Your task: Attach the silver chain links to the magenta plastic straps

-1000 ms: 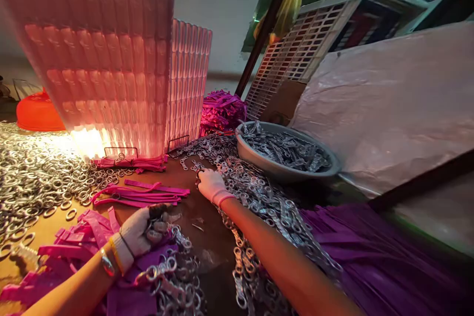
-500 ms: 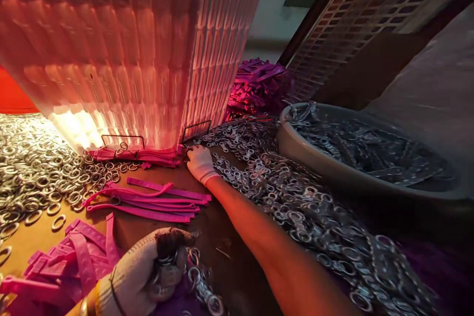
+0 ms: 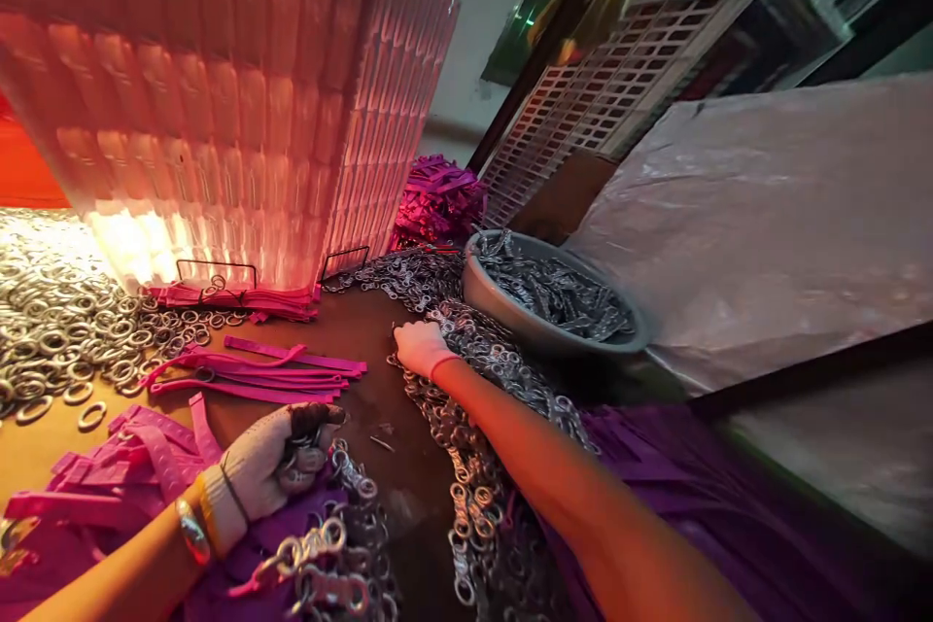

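Head view: at the near left, small metal pieces (image 3: 300, 450), dull and partly hidden, are clasped in the curled fingers of the gloved left hand (image 3: 259, 466). Silver links (image 3: 514, 369), glossy and ring-ended, are heaped on the right of the brown tabletop (image 3: 354, 316), beside a grey basin (image 3: 485, 301) — and at their left edge the gloved right hand (image 3: 423, 348) is placed, fingers bent, though whether anything is grasped cannot be told. Slim pink straps (image 3: 269, 372) are laid left of centre — near warmly lit round rings (image 3: 65, 330).
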`<state>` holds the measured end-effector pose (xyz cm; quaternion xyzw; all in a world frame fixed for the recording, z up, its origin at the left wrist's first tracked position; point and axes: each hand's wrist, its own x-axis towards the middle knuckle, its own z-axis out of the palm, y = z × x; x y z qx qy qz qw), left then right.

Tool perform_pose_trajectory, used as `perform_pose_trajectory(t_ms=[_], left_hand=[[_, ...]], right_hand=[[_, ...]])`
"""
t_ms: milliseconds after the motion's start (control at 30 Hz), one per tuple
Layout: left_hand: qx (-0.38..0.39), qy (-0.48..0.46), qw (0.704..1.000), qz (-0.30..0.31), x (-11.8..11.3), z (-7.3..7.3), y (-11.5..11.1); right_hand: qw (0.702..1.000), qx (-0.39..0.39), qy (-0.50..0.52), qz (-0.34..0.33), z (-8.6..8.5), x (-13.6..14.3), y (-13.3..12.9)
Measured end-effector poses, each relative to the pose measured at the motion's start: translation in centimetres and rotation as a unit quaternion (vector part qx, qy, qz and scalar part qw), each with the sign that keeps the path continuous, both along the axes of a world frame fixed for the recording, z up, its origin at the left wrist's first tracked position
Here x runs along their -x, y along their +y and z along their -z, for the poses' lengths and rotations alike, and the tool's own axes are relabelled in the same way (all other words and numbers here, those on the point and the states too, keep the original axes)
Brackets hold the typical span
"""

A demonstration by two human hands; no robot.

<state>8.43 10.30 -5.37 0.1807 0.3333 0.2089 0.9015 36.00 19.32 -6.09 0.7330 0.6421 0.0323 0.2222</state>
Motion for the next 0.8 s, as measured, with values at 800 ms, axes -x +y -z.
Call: perform_pose_trajectory(t_ms=[800], left_hand=[[-0.196,-0.027,0.980,0.037,0.1,0.0,-1.0]], right_hand=[[0.850,-0.296,0.434,-0.046,-3.2,5.2,-13.0]])
